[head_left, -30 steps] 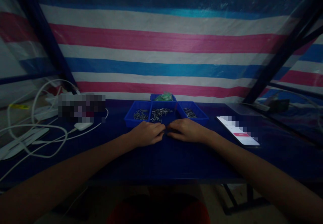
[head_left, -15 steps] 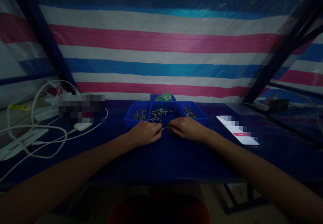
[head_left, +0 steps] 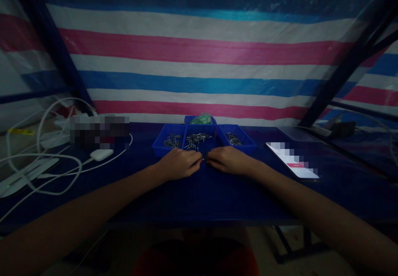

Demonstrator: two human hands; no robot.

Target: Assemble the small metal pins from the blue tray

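Note:
My left hand (head_left: 182,162) and my right hand (head_left: 228,159) face each other just in front of the blue bins, fingertips pinched. Between them shows a bit of a thin metal rod (head_left: 203,159), mostly hidden by the fingers. Both hands seem to grip it, one at each end. Right behind them, slim metal pieces (head_left: 197,140) lie in a loose pile. More such pieces fill the left blue bin (head_left: 159,143) and the right blue bin (head_left: 245,137).
A back blue bin (head_left: 187,119) holds green plastic bags (head_left: 202,119). White cables (head_left: 77,164) and a charger (head_left: 101,155) spread over the left of the blue table (head_left: 211,201). A lit phone (head_left: 292,162) lies to the right. Striped sheeting (head_left: 199,52) hangs behind.
My hands have come slightly closer together, so less of the thin metal rod shows between the fingertips. The bins and phone have stayed in place.

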